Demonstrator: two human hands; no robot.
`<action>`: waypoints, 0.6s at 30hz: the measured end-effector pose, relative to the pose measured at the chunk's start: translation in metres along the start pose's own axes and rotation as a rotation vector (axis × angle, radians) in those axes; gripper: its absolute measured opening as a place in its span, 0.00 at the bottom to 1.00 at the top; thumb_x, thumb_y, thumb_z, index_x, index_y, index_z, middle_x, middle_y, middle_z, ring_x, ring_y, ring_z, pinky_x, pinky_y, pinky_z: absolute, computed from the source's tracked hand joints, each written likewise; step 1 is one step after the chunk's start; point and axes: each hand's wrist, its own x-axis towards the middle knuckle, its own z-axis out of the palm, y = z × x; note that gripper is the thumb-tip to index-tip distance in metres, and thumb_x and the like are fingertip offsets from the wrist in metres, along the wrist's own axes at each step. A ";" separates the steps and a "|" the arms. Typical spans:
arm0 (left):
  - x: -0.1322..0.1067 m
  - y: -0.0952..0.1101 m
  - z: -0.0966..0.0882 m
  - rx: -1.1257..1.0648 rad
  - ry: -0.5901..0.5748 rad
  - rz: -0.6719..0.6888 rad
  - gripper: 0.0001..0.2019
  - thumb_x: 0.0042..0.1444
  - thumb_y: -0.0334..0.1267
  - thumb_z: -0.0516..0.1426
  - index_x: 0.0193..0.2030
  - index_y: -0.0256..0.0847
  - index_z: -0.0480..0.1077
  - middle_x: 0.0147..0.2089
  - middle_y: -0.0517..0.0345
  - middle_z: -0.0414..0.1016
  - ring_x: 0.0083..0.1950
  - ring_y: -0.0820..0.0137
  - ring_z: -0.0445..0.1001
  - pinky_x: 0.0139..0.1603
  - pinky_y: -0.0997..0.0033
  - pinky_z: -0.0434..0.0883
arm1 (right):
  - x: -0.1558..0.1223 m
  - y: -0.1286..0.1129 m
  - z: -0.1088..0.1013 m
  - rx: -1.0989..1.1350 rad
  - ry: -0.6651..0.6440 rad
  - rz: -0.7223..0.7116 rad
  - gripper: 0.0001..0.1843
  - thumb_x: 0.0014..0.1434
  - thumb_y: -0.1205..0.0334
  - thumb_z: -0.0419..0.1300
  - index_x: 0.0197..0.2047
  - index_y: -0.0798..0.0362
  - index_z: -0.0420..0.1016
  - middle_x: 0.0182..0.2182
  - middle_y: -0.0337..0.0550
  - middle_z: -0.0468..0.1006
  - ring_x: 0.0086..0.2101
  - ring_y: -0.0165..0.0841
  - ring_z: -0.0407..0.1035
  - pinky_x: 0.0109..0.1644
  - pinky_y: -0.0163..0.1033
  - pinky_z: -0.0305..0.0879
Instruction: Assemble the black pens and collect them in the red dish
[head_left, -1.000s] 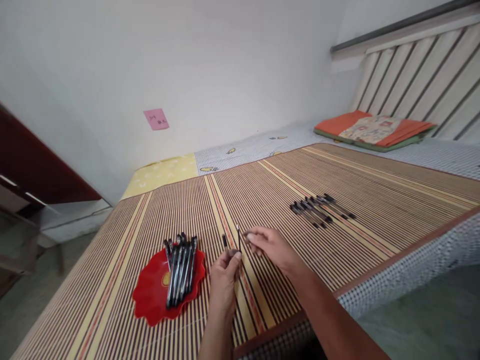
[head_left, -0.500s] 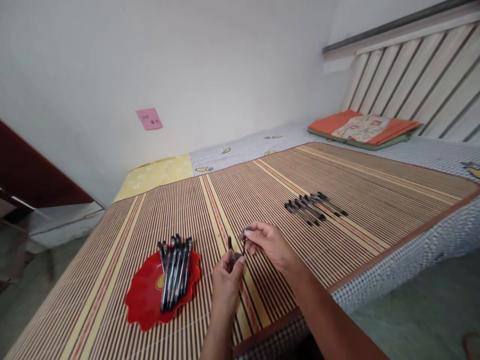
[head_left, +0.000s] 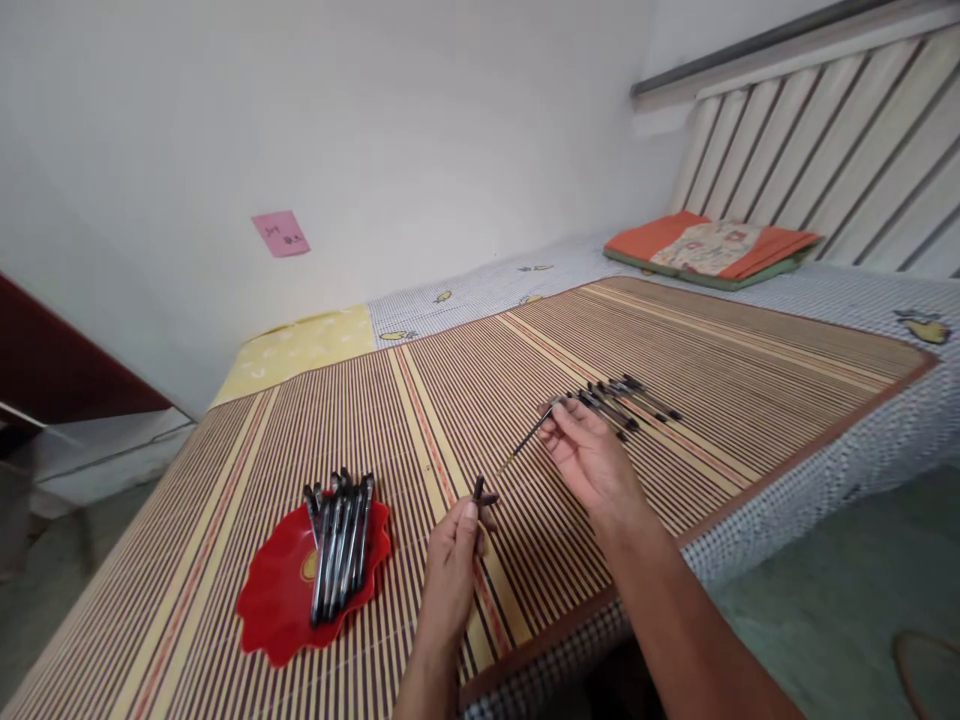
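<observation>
My right hand pinches the upper end of a thin dark pen refill, which slants down to the left and ends in a yellowish tip. Lower and to the left, my left hand is closed around black pen parts; their short dark ends poke out past the thumb, and the rest is hidden in the palm. A gap separates the refill tip from the left hand. Just beyond my right hand, several black pens lie side by side on the striped mat.
A red scalloped plate at left carries a bundle of clear-barrelled pens. Folded orange cloth lies at the back right, near a white slatted headboard. A pink note is stuck to the wall.
My right hand has moved right and slightly up, away from my left hand, and the long refill now shows in it. The view has shifted slightly.
</observation>
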 end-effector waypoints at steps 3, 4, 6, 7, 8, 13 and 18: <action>-0.001 0.000 0.001 0.037 -0.003 0.010 0.23 0.60 0.59 0.57 0.41 0.40 0.81 0.25 0.59 0.64 0.27 0.68 0.57 0.29 0.71 0.56 | 0.000 -0.002 0.000 0.015 0.007 -0.030 0.12 0.52 0.59 0.73 0.34 0.50 0.73 0.33 0.36 0.78 0.30 0.25 0.69 0.38 0.33 0.71; -0.001 0.001 0.001 0.062 -0.004 0.018 0.23 0.60 0.58 0.57 0.41 0.40 0.81 0.26 0.58 0.65 0.28 0.68 0.58 0.29 0.71 0.56 | -0.001 -0.002 0.001 0.014 0.006 -0.029 0.12 0.52 0.59 0.73 0.34 0.50 0.74 0.33 0.37 0.78 0.30 0.25 0.69 0.38 0.33 0.71; -0.002 0.000 0.001 0.117 -0.009 0.042 0.22 0.61 0.57 0.56 0.44 0.41 0.82 0.28 0.56 0.68 0.29 0.67 0.60 0.30 0.71 0.57 | -0.002 -0.001 0.002 0.014 0.003 -0.021 0.12 0.52 0.60 0.73 0.34 0.50 0.74 0.34 0.37 0.78 0.30 0.26 0.69 0.38 0.34 0.71; -0.003 0.000 0.001 0.138 -0.015 0.054 0.22 0.62 0.56 0.55 0.45 0.41 0.81 0.29 0.56 0.69 0.29 0.66 0.60 0.31 0.71 0.58 | -0.002 -0.001 0.003 0.016 0.001 -0.014 0.12 0.51 0.60 0.73 0.34 0.50 0.74 0.34 0.37 0.78 0.30 0.26 0.69 0.38 0.34 0.71; -0.003 0.000 0.001 0.155 -0.020 0.061 0.22 0.63 0.55 0.55 0.46 0.42 0.81 0.29 0.56 0.70 0.30 0.66 0.61 0.31 0.71 0.58 | -0.002 -0.001 0.004 0.019 -0.001 -0.007 0.12 0.50 0.60 0.73 0.33 0.50 0.74 0.34 0.37 0.78 0.30 0.26 0.69 0.37 0.34 0.71; -0.003 -0.003 0.001 0.171 -0.028 0.064 0.21 0.65 0.53 0.53 0.49 0.42 0.81 0.33 0.54 0.74 0.34 0.64 0.67 0.36 0.70 0.62 | -0.002 -0.001 0.004 0.003 -0.005 0.015 0.12 0.49 0.61 0.74 0.33 0.51 0.74 0.32 0.37 0.77 0.29 0.26 0.69 0.36 0.33 0.71; -0.001 -0.005 0.000 0.114 -0.022 0.102 0.18 0.64 0.50 0.55 0.49 0.44 0.81 0.41 0.52 0.78 0.42 0.61 0.72 0.46 0.68 0.65 | -0.008 -0.010 0.009 -0.051 -0.027 0.003 0.11 0.52 0.62 0.72 0.35 0.51 0.74 0.32 0.38 0.78 0.29 0.26 0.70 0.37 0.34 0.71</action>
